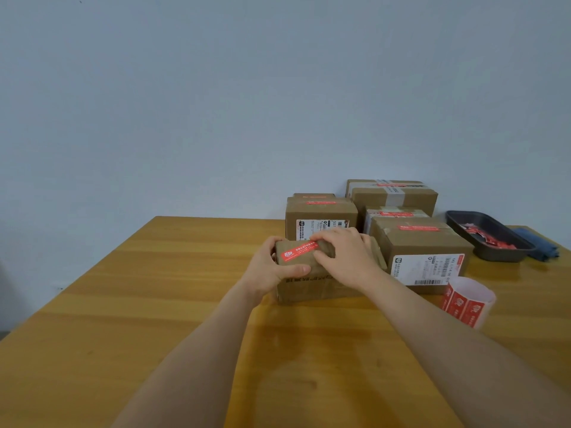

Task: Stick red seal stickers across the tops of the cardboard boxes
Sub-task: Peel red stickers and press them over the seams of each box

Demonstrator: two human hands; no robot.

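Just right of the frame's centre, a small cardboard box [309, 273] stands on the wooden surface [154, 304] with both hands on it. A red seal sticker [299, 251] lies slantwise across its top. The left hand [272, 267] grips the box's left end, thumb curled along the front edge and fingers wrapped behind. The right hand [346, 257] lies over the right part of the top, its fingers bent down onto the right end of the sticker and its thumb against the box's top edge.

Behind and to the right, five more cardboard boxes stand close together against the pale wall [216, 103], each with a red strip across its top; the nearest sealed box [423, 251] carries a white shipping label on its front and sits just beside the held box. At the right of the frame, a roll of red stickers [463, 304] on white backing stands on the surface. Further back on the right, a dark tray [491, 251] holds red scraps, with a blue cloth [539, 242] just beyond it.
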